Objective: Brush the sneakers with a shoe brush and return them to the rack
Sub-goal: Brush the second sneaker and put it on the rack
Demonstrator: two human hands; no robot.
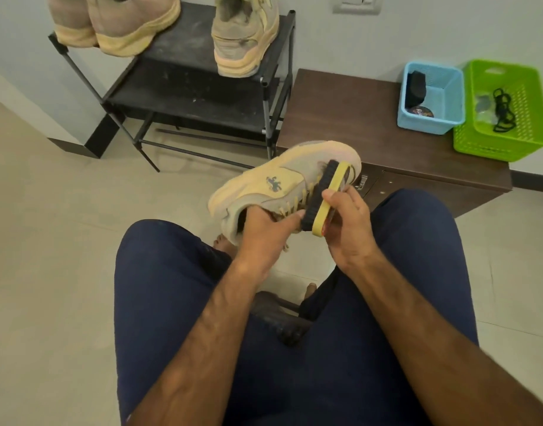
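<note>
Over pale floor tiles (64, 226), left hand (264, 232) grips the sneaker (273, 179), right hand (347, 229) clamps the brush (339, 178) against its laces (297, 202).

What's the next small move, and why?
Probably sweep the brush along the sneaker toward its toe. The right hand grips the brush, bristles on the sneaker's laced top; the left hand holds the sneaker by its collar, clear of the rack, so brushing looks unfinished.

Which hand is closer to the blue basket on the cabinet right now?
Right. The right hand, holding the brush, sits below and left of the blue basket in view; the left hand, gripping the sneaker, is further left.
</note>
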